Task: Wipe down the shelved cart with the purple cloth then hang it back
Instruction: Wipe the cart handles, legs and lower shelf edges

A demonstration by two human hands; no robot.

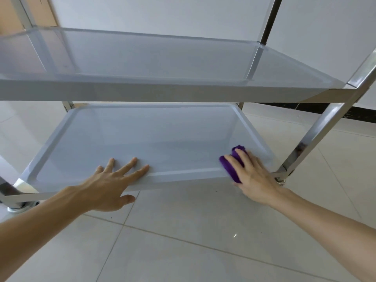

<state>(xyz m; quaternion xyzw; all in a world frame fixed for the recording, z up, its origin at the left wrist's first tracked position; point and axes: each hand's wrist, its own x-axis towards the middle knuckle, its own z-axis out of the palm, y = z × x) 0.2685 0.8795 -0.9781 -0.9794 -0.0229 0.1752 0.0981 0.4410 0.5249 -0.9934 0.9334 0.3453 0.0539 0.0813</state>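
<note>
Looks like you're in a plain indoor utility or service room, can't narrow it further. Evidence: glossy pale floor tiles (183,251) with thin grout lines, a bare white wall (162,15) with a dark speckled skirting strip (305,108) along its base, and a tan door or panel (8,15) at far left. The stainless shelved cart (203,90) on a caster (16,207) suggests a kitchen, clinic or lab back room.

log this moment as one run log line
step: wiping bottom shelf | right hand: presses purple cloth at near right corner | left hand: flat on front rim | middle shelf: bare
</note>
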